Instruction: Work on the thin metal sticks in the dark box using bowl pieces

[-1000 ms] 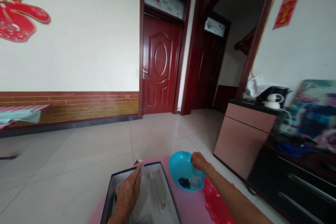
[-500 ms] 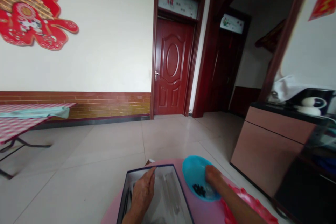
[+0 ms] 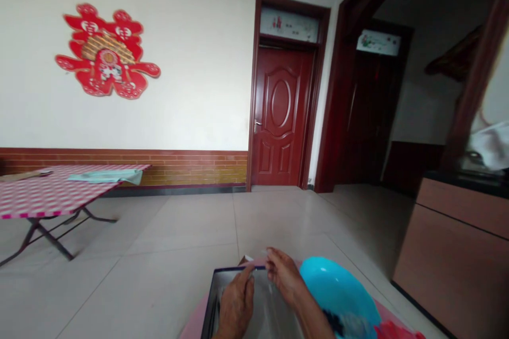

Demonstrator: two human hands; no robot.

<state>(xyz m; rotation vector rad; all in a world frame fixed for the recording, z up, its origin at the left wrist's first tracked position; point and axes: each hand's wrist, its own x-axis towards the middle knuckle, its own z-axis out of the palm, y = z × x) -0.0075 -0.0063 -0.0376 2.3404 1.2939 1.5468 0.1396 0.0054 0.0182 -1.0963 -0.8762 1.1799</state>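
Note:
Above a shallow box point(image 3: 228, 270) with a dark rim, my two hands are close together. My left hand point(image 3: 237, 302) has its thumb and fingers pinched; a small pale bit shows at the tips, too small to name. My right hand point(image 3: 285, 277) is beside it, thumb and fingertips also pinched, and what they hold cannot be made out. Inside the box lie long clear pieces and, along the left side, dark thin items. To the right stands a blue bowl point(image 3: 338, 288) with small black pieces point(image 3: 333, 321) and clear ones in it, partly behind my right forearm.
The box and bowl rest on a pink round surface point(image 3: 195, 313). A red plastic item point(image 3: 397, 330) lies right of the bowl. A brown cabinet point(image 3: 457, 243) stands at right. At left is a folding table with a checked cloth point(image 3: 51, 190).
My right hand has left the bowl and come over the box beside my left hand. My left hand's fingers have closed to a pinch. The view has turned left.

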